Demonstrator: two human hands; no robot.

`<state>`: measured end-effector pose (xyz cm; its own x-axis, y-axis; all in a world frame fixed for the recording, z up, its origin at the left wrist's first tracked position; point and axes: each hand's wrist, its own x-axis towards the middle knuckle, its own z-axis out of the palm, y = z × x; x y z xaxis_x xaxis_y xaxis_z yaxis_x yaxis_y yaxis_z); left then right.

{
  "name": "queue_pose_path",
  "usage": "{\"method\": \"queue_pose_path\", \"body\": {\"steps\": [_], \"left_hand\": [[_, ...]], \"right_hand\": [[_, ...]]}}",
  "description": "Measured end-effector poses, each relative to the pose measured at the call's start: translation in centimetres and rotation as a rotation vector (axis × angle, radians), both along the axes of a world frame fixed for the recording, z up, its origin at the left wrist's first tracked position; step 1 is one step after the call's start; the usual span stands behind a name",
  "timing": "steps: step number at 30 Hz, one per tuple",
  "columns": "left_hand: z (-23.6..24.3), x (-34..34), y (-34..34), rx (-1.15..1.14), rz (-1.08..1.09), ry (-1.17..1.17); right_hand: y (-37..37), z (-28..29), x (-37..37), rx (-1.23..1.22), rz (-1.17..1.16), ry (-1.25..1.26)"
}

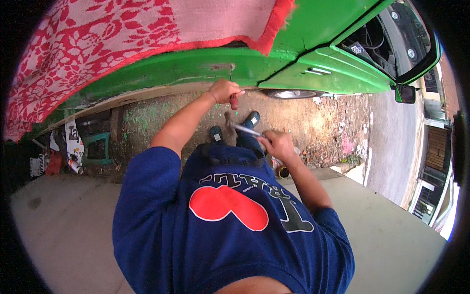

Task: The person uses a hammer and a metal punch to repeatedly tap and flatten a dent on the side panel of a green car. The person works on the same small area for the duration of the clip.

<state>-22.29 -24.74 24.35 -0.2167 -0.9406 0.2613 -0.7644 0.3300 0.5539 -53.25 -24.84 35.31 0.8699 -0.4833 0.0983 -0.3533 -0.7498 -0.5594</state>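
My left hand [224, 91] is closed around a screwdriver [234, 103] with a red handle. The screwdriver's thin shaft points up at a scraped, bare patch [215, 66] on the green car body [171, 74]; its tip appears to touch there. Lower and to the right, my right hand [279, 145] grips a hammer [248, 131] by its light-coloured handle. The hammer's head [229, 122] hangs just below the screwdriver's handle end, apart from it.
A red and pink patterned blanket [122, 34] drapes over the car. A wheel [292, 94] and side mirror [406, 94] are to the right. My shoes [252, 119] stand on rubble-strewn ground. A teal plastic frame [98, 148] and a can [75, 167] lie at left.
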Motion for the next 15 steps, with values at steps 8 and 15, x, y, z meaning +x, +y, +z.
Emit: {"method": "queue_pose_path", "body": {"steps": [8,15], "left_hand": [[-0.1,0.5,0.0,0.045,-0.007,-0.035],[-0.2,0.0,-0.1,0.04,-0.002,-0.016]], "right_hand": [[0.2,-0.1,-0.5,0.072,-0.071,-0.03],[0.1,-0.8,0.2,0.071,-0.083,-0.019]]}}
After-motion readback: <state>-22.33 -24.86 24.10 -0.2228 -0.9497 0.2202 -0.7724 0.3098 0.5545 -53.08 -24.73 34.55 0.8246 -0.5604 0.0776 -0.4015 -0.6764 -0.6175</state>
